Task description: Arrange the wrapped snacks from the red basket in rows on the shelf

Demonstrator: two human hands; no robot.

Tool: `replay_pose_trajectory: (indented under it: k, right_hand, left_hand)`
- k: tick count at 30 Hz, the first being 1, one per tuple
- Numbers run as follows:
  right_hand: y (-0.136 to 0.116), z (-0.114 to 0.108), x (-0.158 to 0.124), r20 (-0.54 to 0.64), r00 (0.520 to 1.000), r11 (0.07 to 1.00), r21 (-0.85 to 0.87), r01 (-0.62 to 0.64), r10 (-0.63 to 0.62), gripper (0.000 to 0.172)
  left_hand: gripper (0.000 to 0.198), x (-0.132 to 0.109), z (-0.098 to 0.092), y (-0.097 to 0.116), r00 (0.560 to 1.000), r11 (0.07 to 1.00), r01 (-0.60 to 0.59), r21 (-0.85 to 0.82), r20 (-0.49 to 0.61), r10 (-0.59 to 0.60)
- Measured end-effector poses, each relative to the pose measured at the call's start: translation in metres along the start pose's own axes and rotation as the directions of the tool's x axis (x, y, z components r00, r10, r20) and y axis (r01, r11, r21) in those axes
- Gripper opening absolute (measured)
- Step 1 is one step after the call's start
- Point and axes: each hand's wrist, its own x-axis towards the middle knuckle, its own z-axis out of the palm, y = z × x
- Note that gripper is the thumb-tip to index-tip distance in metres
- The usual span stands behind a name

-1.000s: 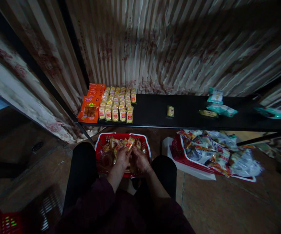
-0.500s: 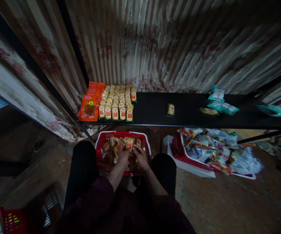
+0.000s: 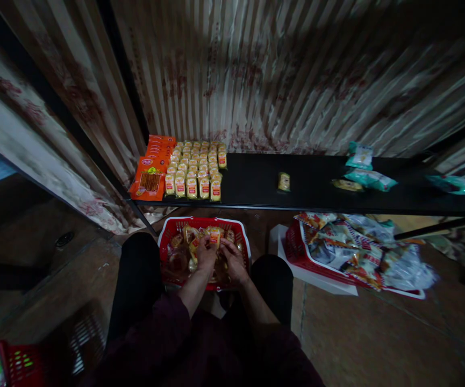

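Between my knees stands a red basket (image 3: pixel 245 239) with a white rim, holding several wrapped snacks. Above its contents, my left hand (image 3: pixel 206 258) pinches a small yellow packaged cake (image 3: pixel 214 234) with a red label, upright and facing me. My right hand (image 3: pixel 234 262) has its fingers closed at the lower right edge of the same packaged cake. Rows of similar packaged cakes (image 3: pixel 192 186) stand on the left part of the black shelf (image 3: pixel 248 185) ahead. Orange snack packets (image 3: pixel 147 183) lie beside them at the shelf's left end.
One lone yellow packet (image 3: pixel 284 182) sits mid-shelf, with teal packets (image 3: pixel 370 179) farther right. A second red basket (image 3: pixel 294 244), heaped with bagged snacks, is on the floor at right. Another red basket (image 3: pixel 22 363) shows at lower left. A striped curtain (image 3: pixel 232 70) hangs behind.
Both hands stay over the basket at the packaged cake, with only slight finger movement. The whole view has shifted very slightly.
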Motion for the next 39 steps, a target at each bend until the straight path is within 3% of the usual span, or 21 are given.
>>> replay_pose_trajectory:
  k: [4,10,21,27,39]
  right_hand:
    - [-0.002,-0.001,-0.002,0.007,1.0,1.0,0.007,-0.025,0.025,0.039]
    - [-0.007,0.004,-0.006,-0.002,0.999,0.997,0.07,-0.037,0.038,0.039]
    - [-0.011,0.003,-0.007,0.032,0.998,0.996,0.063,-0.059,0.057,0.039]
    - [-0.009,0.001,-0.006,0.054,0.997,0.998,0.014,-0.056,0.055,0.04]
    - [-0.006,0.0,-0.003,0.03,0.999,1.0,-0.027,-0.015,0.016,0.038]
  left_hand:
    - [0.027,-0.001,-0.001,-0.003,0.999,0.999,0.039,0.014,0.002,-0.039]
    - [0.047,-0.004,-0.001,-0.003,0.99,0.99,0.135,-0.032,0.044,-0.134]
    - [0.04,-0.008,-0.004,0.007,0.933,0.907,0.359,-0.22,0.05,-0.357]
    - [0.026,-0.007,-0.006,0.011,0.931,0.871,0.364,-0.33,0.119,-0.345]
    - [0.017,-0.007,-0.008,0.015,0.909,0.863,0.415,-0.287,0.171,-0.38]
